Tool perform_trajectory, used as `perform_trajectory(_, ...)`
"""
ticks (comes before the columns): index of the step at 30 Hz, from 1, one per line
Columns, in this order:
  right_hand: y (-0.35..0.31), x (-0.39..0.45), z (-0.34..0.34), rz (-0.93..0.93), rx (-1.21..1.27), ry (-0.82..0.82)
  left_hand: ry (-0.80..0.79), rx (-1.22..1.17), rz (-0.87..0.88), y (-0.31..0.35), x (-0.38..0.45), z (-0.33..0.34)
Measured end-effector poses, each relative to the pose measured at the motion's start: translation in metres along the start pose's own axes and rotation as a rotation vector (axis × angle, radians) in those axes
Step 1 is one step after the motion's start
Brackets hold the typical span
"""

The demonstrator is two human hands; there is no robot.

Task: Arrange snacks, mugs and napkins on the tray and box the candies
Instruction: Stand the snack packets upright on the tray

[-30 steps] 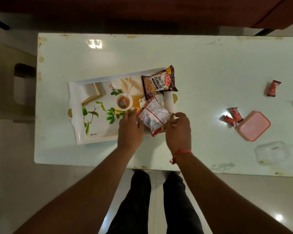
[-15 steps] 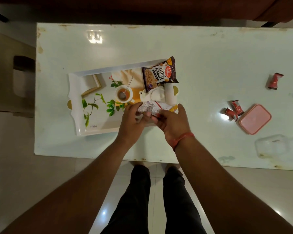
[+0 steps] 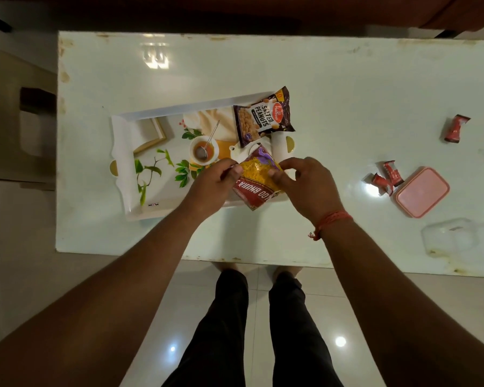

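A white printed tray [image 3: 123, 169] lies on the pale table. A dark salted peanuts packet [image 3: 263, 115] rests on the tray's far right corner. Both hands hold a red and yellow snack packet [image 3: 256, 180] over the tray's near right corner: my left hand [image 3: 210, 185] pinches its left edge, my right hand [image 3: 305, 182] grips its right side. Three red wrapped candies lie on the table, two [image 3: 384, 177] beside a pink lid [image 3: 422, 191], one [image 3: 456, 128] farther off at the right. A clear box [image 3: 449, 237] sits near the front right edge.
The teacup, spoon and leaves seen in the tray are printed on it. The table's front edge [image 3: 235, 259] runs just behind my arms, with my legs and tiled floor below. A chair [image 3: 31, 107] stands off the left end.
The snack packet has been flipped over: its silvery back showed before, now its red and yellow front faces up. Both hands stayed on it at the tray's near right corner.
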State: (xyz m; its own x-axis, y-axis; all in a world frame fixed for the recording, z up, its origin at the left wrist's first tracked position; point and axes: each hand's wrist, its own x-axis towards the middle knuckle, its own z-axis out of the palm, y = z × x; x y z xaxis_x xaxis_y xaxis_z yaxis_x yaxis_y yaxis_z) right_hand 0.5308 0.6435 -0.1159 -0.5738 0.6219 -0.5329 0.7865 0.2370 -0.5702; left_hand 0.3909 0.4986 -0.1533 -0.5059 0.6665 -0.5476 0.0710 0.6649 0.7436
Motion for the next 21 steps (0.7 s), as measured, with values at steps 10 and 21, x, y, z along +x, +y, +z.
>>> perform_trajectory(10,-0.002,0.0,0.016,0.208,0.71,0.041,0.181,-0.229,-0.152,0.023,0.005,0.008)
perform_trajectory(21,0.012,-0.031,0.041,0.301,0.95,0.064,0.038,-0.629,-0.294,0.02,0.001,0.009)
